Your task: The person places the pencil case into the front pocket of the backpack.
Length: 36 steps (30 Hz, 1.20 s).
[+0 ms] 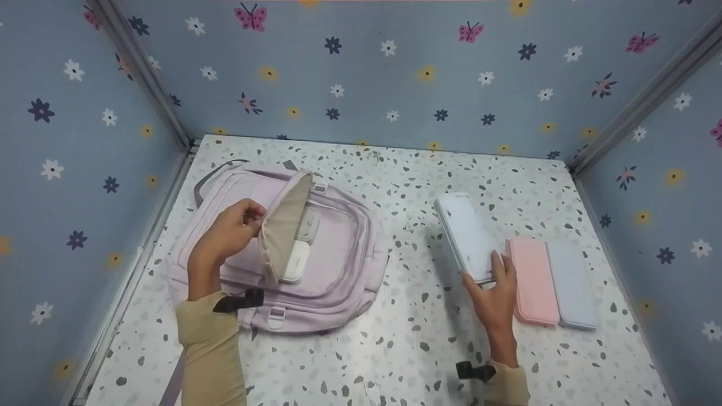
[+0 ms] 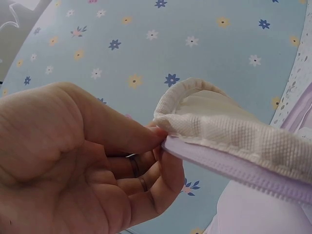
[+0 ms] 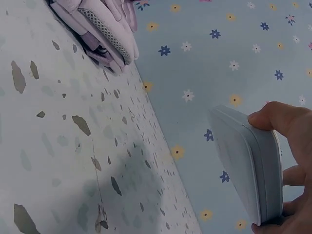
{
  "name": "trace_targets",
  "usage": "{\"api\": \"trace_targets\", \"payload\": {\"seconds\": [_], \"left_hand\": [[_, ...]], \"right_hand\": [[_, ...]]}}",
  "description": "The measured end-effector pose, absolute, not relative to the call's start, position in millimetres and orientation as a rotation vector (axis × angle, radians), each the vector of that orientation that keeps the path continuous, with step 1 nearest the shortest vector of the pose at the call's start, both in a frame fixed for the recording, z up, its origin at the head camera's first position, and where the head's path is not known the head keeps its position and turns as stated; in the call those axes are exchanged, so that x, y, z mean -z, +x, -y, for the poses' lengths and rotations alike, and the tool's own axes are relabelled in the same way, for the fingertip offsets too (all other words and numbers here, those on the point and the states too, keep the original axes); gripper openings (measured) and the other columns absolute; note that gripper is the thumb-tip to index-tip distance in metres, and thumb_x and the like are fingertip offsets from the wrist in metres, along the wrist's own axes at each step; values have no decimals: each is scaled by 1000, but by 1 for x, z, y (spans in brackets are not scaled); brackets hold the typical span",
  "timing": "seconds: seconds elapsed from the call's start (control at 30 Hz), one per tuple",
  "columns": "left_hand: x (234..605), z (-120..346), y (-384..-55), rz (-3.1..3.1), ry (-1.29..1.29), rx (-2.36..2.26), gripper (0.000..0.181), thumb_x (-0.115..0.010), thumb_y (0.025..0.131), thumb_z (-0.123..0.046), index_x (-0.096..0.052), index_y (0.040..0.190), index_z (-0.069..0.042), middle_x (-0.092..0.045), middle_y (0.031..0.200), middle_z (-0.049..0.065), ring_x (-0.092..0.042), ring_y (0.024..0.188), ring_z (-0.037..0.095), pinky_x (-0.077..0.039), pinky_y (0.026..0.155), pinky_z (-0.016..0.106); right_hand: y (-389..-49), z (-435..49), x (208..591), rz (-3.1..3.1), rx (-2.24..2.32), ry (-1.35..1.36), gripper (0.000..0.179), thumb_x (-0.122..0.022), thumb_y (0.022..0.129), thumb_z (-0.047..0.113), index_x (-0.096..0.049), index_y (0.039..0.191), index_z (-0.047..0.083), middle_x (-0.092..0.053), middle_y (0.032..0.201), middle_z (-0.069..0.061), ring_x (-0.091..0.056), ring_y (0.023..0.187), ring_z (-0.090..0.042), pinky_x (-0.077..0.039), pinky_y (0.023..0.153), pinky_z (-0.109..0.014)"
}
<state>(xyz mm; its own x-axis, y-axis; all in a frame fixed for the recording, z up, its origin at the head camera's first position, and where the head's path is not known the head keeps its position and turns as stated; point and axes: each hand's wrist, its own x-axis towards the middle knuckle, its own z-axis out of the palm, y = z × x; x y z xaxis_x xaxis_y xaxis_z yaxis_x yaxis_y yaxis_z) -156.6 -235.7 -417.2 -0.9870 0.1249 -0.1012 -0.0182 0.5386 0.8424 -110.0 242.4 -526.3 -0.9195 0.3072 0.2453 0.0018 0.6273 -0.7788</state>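
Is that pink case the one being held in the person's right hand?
No, the right hand holds a pale case, while the pink case lies on the speckled surface beside a bluish-grey case.

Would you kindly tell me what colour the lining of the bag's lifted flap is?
The lining is beige, seen best in the head view.

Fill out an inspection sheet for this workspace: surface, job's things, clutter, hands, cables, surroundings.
Surface: white speckled tabletop.
Job's things: lilac backpack with flap raised; pale case held off the tabletop; pink case and grey case lying side by side.
Clutter: nothing seen.
Hands: left hand pinches the flap's edge; right hand grips the pale case's near end.
Cables: none identifiable.
Surroundings: blue floral panels behind and on both sides.
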Motion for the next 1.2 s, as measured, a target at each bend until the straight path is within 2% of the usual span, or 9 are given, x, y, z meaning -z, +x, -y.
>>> {"api": "trace_targets", "payload": {"seconds": [0.27,0.67,0.9,1.2], "left_hand": [[418,235,-156,-2633,95,-1439,21,-47,95,-5,-51,112,7,-54,98,16,-53,84,20,-41,70,24],[416,232,-158,-2620,83,-1411,20,-46,96,-5,-50,113,6,-53,97,15,-52,85,21,-42,72,27],[416,232,-157,-2610,77,-1423,20,-46,96,-5,-50,113,6,-53,95,14,-51,82,19,-41,71,27],[418,232,-157,-2619,91,-1441,21,-47,95,-5,-52,113,6,-54,97,15,-51,83,18,-41,71,25]], "right_hand": [[-116,-233,520,2441,-1216,-103,77,-81,73,14,-45,139,-1,-40,139,-24,-41,124,-34,-33,103,-49],[-123,-217,515,2451,-1248,87,78,-81,72,15,-45,140,2,-35,145,-22,-41,128,-34,-35,102,-50],[-125,-207,514,2446,-1252,203,78,-82,71,13,-46,139,2,-37,144,-21,-42,126,-31,-38,99,-46],[-126,-190,512,2482,-1229,285,75,-81,72,18,-49,138,5,-37,146,-20,-41,130,-35,-41,99,-50]]}}
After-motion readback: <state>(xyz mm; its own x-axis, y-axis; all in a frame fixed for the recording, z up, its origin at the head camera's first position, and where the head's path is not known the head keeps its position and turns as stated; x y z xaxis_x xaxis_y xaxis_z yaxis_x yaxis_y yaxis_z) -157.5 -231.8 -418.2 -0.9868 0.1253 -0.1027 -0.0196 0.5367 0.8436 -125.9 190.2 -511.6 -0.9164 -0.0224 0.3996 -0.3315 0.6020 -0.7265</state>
